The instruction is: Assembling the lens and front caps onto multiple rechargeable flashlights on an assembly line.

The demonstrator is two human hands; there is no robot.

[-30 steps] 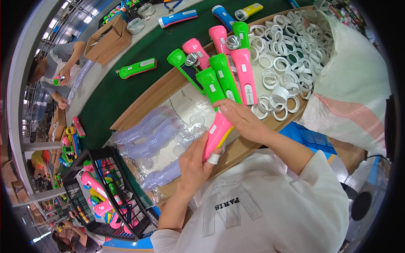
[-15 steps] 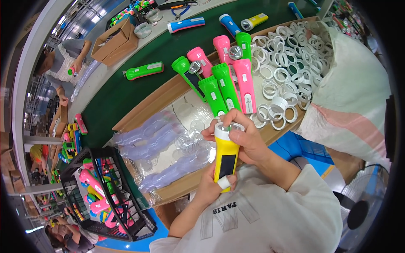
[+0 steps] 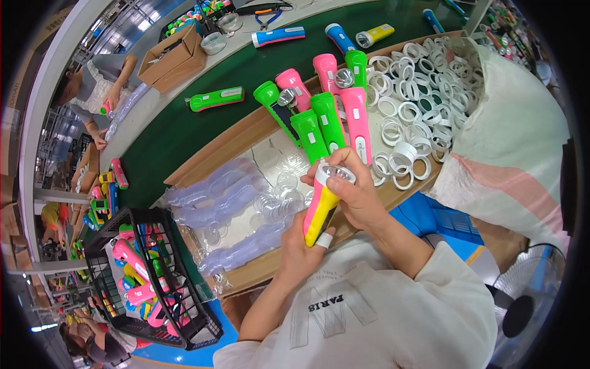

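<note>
A yellow and pink flashlight (image 3: 322, 209) with a white ring round its clear head is between my two hands, tilted with the head away from me. My left hand (image 3: 297, 246) is closed round its lower end, a white wrap on one finger. Fingers of my right hand (image 3: 351, 184) grip the white ring, the thumb lying on its rim. Just beyond, several green and pink flashlights (image 3: 324, 120) lie side by side in a cardboard tray (image 3: 246, 132). Loose white rings (image 3: 412, 111) fill the tray's right part; stacked clear discs (image 3: 215, 190) lie at its left.
A black basket (image 3: 203, 326) of colourful flashlights stands at lower left. A white sack (image 3: 516, 123) leans on the tray's right end. Beyond runs a green belt (image 3: 153, 147) carrying several flashlights. Another person (image 3: 101, 86) works at upper left; a fan (image 3: 522, 307) stands at lower right.
The flashlight has turned about its length: its dark panel faced me before, and now its yellow and pink side shows. Both hands still hold it, my left hand slightly farther up.
</note>
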